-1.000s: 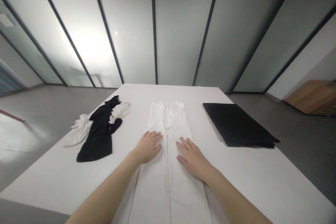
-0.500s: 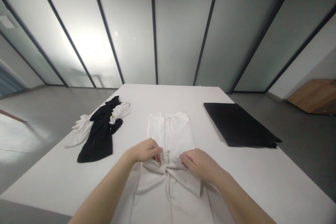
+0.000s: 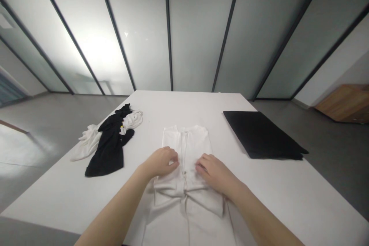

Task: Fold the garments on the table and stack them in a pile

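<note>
Grip unclear: left hand (image 3: 163, 161) and right hand (image 3: 215, 173) curl on white garment (image 3: 201, 221) running lengthwise away

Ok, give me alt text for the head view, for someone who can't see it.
A left hand and a right hand, fingers curled, rest on a white garment, creased on the near side, on a white table. Black and white clothes lie heaped at left; what looks like folded black cloth lies flat at right.

The white garment (image 3: 197, 147) is matt cloth, creased and rumpled; the black sheets (image 3: 262, 136) look matt and smooth. Smooth table (image 3: 187, 107), frosted glass panels (image 3: 198, 34), slightly glossy floor (image 3: 54, 113).
</note>
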